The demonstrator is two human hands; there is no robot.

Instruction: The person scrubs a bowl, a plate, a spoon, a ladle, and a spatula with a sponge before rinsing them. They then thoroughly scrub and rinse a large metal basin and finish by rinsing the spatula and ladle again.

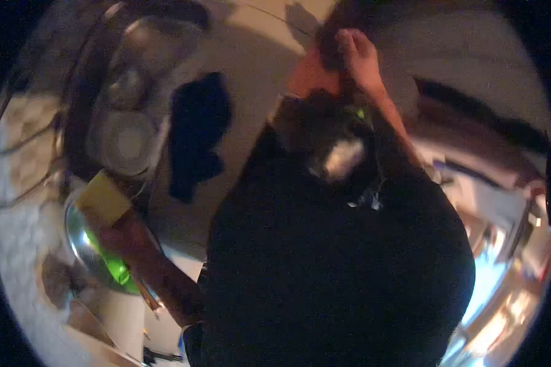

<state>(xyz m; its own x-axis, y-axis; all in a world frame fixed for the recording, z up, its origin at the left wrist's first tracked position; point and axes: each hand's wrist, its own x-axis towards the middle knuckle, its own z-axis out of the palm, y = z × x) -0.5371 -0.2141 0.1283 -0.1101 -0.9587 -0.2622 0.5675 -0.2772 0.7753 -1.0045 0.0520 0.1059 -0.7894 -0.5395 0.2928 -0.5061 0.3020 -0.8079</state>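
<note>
At the lower left, my left hand (113, 231) is closed on a flat yellow sponge (104, 199), which hides the fingertips. Beneath that arm lies a round, shiny bowl (76, 241) with something bright green (119, 269) in or beside it. My right hand (360, 58) is raised at the upper middle, its fingers curled in. I see nothing held there, though the picture is dim and blurred. A clear round container (127, 145) stands beyond the sponge.
A sink (159, 46) takes up the upper left, and a dark blue cloth (199, 134) hangs on the cabinet front beside it. Cables (21, 150) run along the left edge. Brightly lit, cluttered surfaces (502, 293) show at the lower right. My black shirt covers the middle.
</note>
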